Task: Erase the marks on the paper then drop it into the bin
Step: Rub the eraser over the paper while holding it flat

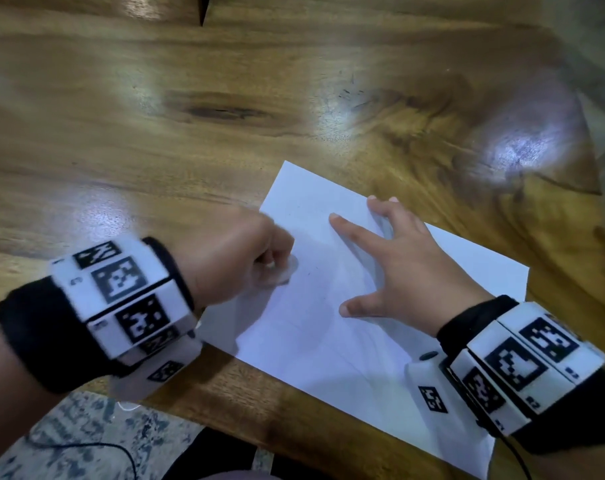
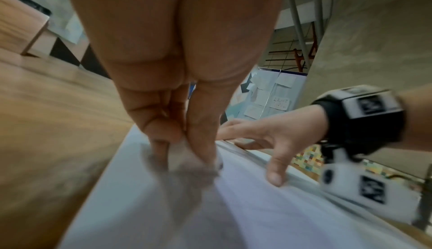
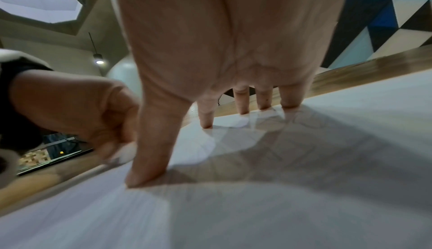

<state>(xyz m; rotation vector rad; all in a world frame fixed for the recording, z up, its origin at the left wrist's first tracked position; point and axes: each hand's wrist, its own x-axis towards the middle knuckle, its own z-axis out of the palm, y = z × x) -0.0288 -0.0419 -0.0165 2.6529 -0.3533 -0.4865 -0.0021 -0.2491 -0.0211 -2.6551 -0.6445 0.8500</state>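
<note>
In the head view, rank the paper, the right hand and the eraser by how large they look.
1. paper, by far the largest.
2. right hand, spread flat, pressing on the sheet.
3. eraser, a blurred white stub pinched by the left hand, mostly hidden, so its full size is unsure.

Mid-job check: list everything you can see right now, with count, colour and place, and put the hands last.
paper: one, white, flat on the table near its front edge; marks too faint to make out
eraser: one, whitish, blurred, on the paper's left part
table: one, brown wood, under the paper
floor: speckled grey, below the table's front edge
cable: one, black, on the floor
wrist bands: two, black with white marker blocks, one on each wrist
left hand: curled, pinches the eraser against the paper
right hand: fingers spread, presses the paper flat
</note>
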